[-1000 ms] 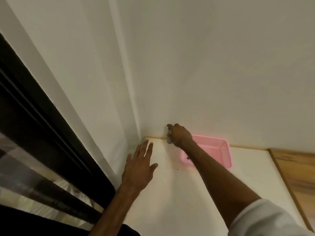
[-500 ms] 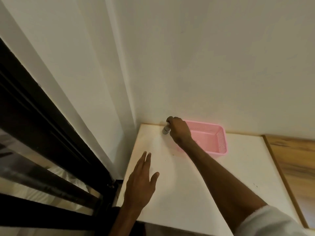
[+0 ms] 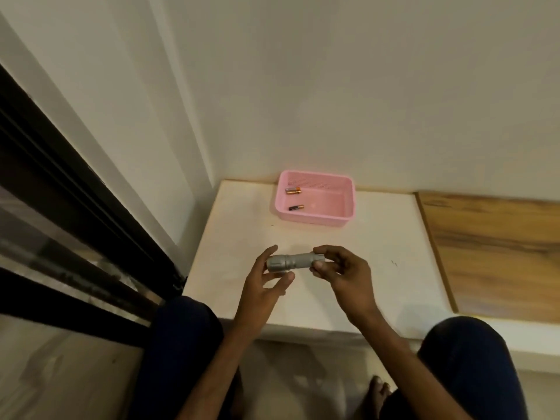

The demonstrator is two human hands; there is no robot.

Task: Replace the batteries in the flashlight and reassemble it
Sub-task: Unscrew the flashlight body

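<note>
- Silver flashlight (image 3: 291, 262) lies level above a white tabletop (image 3: 378, 277), held at both ends.
- Left hand (image 3: 263, 287) fingers (image 3: 266, 258) curl loosely around the wider head end, at 9 o'clock.
- Right hand (image 3: 344, 275) fingers pinch the tail end, at 3 o'clock.
- Pink basket (image 3: 315, 219) sits at 12 o'clock from the hands, near the wall, well apart from them.
- Two batteries (image 3: 293, 190) lie inside the basket's left part, apart from each other.

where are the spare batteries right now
In the head view, two batteries lie apart in the left end of the pink basket, at the table's far edge by the wall, beyond the hand-held flashlight.
</note>
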